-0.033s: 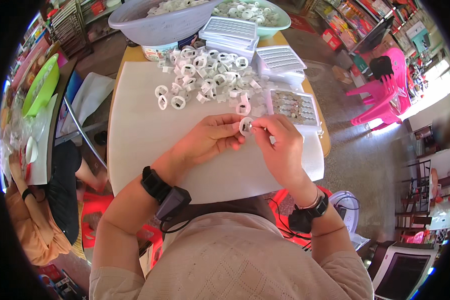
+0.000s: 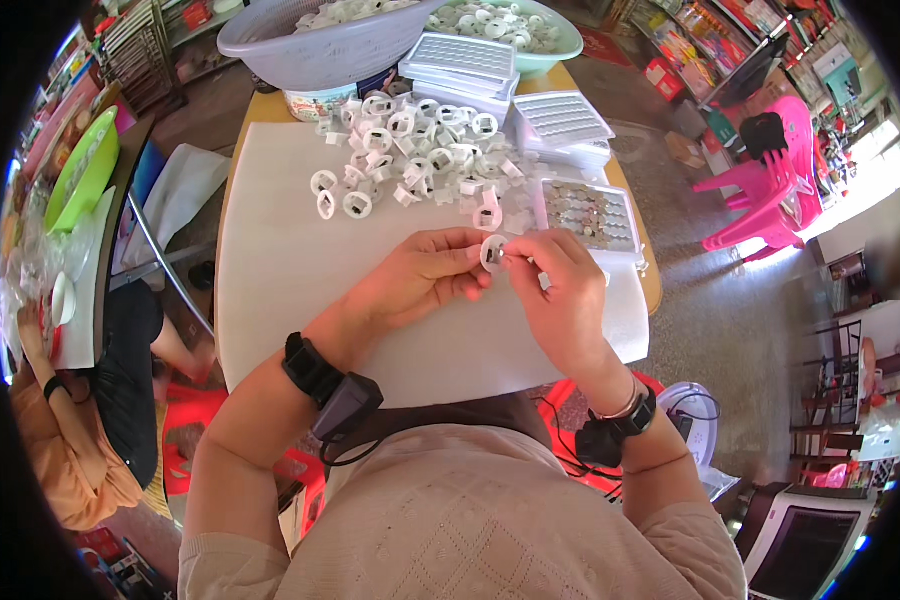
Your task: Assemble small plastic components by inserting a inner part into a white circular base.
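My left hand [image 2: 425,270] pinches a small white ring-shaped plastic part [image 2: 492,254] by its left edge, with thumb and forefinger. A dark spot shows inside the ring. At the ring's right side, my right hand [image 2: 562,285] has thumb and forefinger pressed together; whatever sits between those fingertips is too small to name. Just beyond my hands lies a heap of similar white plastic parts [image 2: 378,140], many with a dark piece inside. Beside my right hand, a clear ridged tray [image 2: 620,218] holds rows of small metallic pieces.
Stacked ridged trays [image 2: 565,120] stand at the table's far right, near another stack [image 2: 465,60]. Behind them are a lavender basket [image 2: 320,48] and a pale green basin [image 2: 560,50], both filled with white parts. Another person's arm [image 2: 65,405] shows at left; a pink chair [image 2: 795,170] stands right.
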Motion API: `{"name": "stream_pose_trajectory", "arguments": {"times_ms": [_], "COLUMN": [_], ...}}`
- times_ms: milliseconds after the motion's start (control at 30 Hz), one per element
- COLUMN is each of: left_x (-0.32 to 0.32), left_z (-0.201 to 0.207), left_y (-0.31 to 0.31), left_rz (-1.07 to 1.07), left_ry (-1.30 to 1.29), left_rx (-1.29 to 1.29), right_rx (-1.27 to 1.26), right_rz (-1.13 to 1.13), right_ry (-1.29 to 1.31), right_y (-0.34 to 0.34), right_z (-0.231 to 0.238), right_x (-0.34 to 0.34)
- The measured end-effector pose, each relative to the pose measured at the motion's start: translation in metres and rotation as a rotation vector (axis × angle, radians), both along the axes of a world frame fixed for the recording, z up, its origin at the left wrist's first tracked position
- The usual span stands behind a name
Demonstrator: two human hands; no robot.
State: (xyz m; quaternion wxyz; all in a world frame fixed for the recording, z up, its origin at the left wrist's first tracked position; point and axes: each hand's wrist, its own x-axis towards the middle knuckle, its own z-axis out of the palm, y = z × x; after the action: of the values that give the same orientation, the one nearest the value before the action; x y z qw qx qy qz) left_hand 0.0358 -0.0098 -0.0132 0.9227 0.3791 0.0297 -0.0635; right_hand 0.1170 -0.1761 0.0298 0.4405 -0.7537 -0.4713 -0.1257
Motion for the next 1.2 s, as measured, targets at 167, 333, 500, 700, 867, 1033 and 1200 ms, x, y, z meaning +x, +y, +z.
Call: {"name": "stream_pose_trajectory", "arguments": {"times_ms": [167, 333, 500, 700, 867, 1033, 1200], "left_x": [-0.001, 0.003, -0.004, 0.001, 0.001, -0.001, 0.002], "left_z": [-0.007, -0.001, 0.0, 0.001, 0.0, 0.0, 0.0], "left_y": [0.001, -0.005, 0.0, -0.001, -0.001, 0.0, -0.001], "left_rz": [0.003, -0.05, -0.035, 0.063, 0.085, 0.073, 0.01], "left_ry": [0.001, -0.02, -0.01, 0.02, 0.022, 0.019, 0.019], "left_rx": [0.025, 0.079, 0.187, 0.11, 0.064, 0.071, 0.092], "right_rx": [0.018, -0.074, -0.135, -0.048, -0.23, -0.201, -0.033], "right_rz": [0.034, 0.11, 0.112, -0.279, -0.295, -0.268, -0.228], "right_ry": [0.218, 0.737, 0.717, 0.198, 0.074, 0.261, 0.38], "right_y": [0.001, -0.009, -0.018, -0.065, -0.072, -0.068, -0.053], "right_z": [-0.002, 0.0, 0.006, 0.006, -0.009, -0.007, 0.012], "right_x": [-0.001, 0.011, 0.018, 0.072, 0.086, 0.087, 0.06]}}
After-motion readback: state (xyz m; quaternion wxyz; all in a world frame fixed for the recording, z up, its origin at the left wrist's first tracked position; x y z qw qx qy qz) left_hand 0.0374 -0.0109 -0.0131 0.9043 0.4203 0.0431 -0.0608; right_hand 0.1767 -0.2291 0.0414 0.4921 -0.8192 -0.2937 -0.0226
